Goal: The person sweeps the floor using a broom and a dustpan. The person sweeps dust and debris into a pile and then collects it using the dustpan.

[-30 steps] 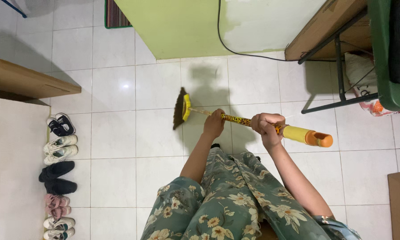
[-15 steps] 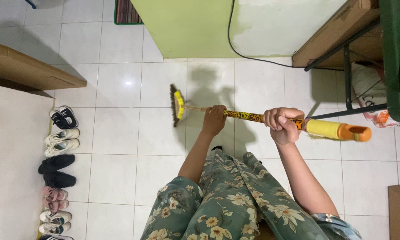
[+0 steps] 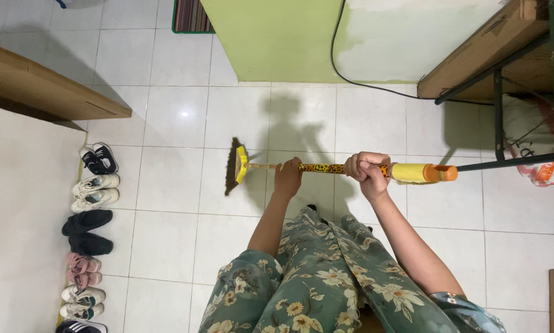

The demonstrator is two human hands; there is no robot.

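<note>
I hold a broom [image 3: 326,168] level over the white tiled floor [image 3: 166,179]. Its handle is yellow with dark spots, ending in a plain yellow and orange grip at the right. The dark bristle head with a yellow band [image 3: 234,166] touches the tiles to the left. My left hand [image 3: 287,176] is closed around the handle close to the head. My right hand [image 3: 366,171] grips the handle farther up, just before the yellow grip. My legs in green floral trousers show below.
Several pairs of shoes [image 3: 89,231] line the left wall. A brown board [image 3: 49,92] leans at upper left. A green wall corner [image 3: 271,37] with a black cable [image 3: 351,77], a metal-framed table [image 3: 492,80] and a bag [image 3: 536,148] stand at upper right.
The broom head has slid left and slightly down across the tiles. Both hands moved left with the handle, and the view shifted a little to the right.
</note>
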